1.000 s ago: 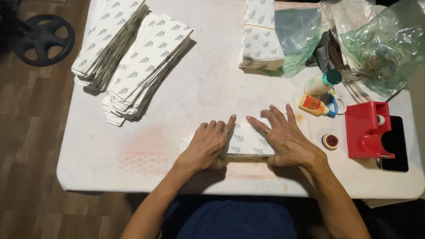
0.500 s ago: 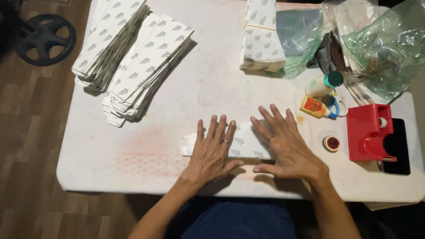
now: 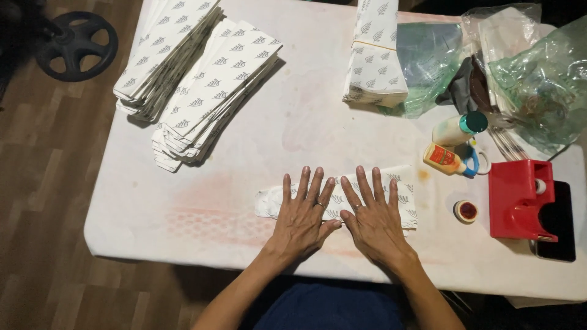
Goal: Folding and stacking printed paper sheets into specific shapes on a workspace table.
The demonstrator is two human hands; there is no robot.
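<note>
White tabletop (image 3: 202, 183): left hand (image 3: 302, 214), right hand (image 3: 374, 217) fingers spread flat, gripping nothing, pressing thin floppy white leaf-printed paper bag (image 3: 400, 195); likely lifts by edges.

The flat paper bag (image 3: 400, 195) on the table is white with small grey leaf prints, like the stacks of bags (image 3: 202, 79). The table (image 3: 183, 214) is off-white with faint pink stains. The tape dispenser (image 3: 520, 198) is red, and one bottle cap (image 3: 474, 122) is teal.
</note>
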